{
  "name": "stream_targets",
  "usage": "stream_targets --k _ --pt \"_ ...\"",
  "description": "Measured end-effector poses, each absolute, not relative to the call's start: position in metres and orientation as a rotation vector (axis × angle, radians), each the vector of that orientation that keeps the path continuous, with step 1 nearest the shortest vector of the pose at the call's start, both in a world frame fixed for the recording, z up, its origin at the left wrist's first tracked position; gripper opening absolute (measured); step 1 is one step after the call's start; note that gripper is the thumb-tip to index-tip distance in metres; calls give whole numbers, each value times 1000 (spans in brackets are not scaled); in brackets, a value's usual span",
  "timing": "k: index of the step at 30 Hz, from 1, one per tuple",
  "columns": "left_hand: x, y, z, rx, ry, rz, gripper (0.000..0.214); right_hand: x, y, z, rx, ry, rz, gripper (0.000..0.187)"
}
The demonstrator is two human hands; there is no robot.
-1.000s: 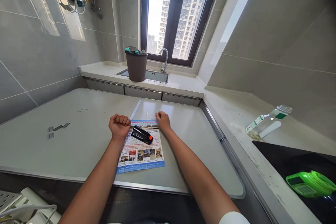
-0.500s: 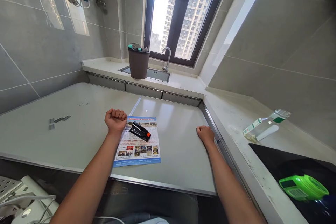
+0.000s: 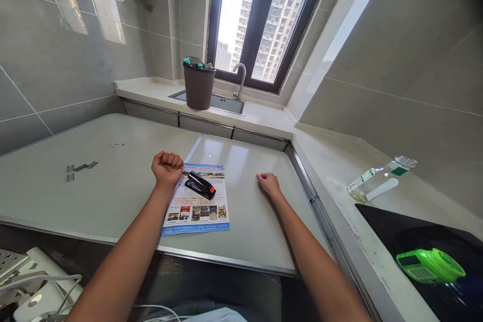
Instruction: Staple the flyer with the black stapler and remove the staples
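Black stapler [image 3: 199, 184], orange tab, lies on the flyer [image 3: 196, 209] — left hand [image 3: 167, 167], right hand [image 3: 267, 182] clenched, empty.

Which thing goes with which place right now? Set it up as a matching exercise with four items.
Things:
1 stapler
2 brown bin
3 clear bottle
4 right hand

Places:
a lying on its side on the right-hand counter
b on the leaflet
c fisted on the bare tabletop, right of the leaflet
d at the sink

Pairs: 1-b, 2-d, 3-a, 4-c.
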State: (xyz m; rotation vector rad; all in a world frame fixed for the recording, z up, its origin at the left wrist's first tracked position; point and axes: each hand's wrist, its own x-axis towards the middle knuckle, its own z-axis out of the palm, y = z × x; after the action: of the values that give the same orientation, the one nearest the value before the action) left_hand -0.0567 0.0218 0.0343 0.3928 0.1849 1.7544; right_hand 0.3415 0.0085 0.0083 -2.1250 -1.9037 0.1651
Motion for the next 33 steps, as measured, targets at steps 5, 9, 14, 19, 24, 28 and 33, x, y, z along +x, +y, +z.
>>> stream_targets --k 5,9,14,19,24,28,33 --pt "-54 21 32 440 223 1710 57 218 27 -3 -1531 -2220 324 48" --pt "-49 19 30 465 263 1654 59 175 29 -13 -1298 -2371 383 50" --pt "-43 20 31 517 296 1592 60 199 24 -24 -1263 -2472 369 48" --pt "-35 26 23 915 488 1476 64 263 12 -23 -1339 -2474 335 53" --pt "-10 28 7 1275 651 1286 60 323 -8 -24 -1424 -2377 320 55" --pt "8 20 1 1613 732 1105 35 337 -15 -27 -1434 -2268 317 53" --pt "13 12 -3 2452 834 658 36 335 -13 -14 -1412 -2071 308 43"
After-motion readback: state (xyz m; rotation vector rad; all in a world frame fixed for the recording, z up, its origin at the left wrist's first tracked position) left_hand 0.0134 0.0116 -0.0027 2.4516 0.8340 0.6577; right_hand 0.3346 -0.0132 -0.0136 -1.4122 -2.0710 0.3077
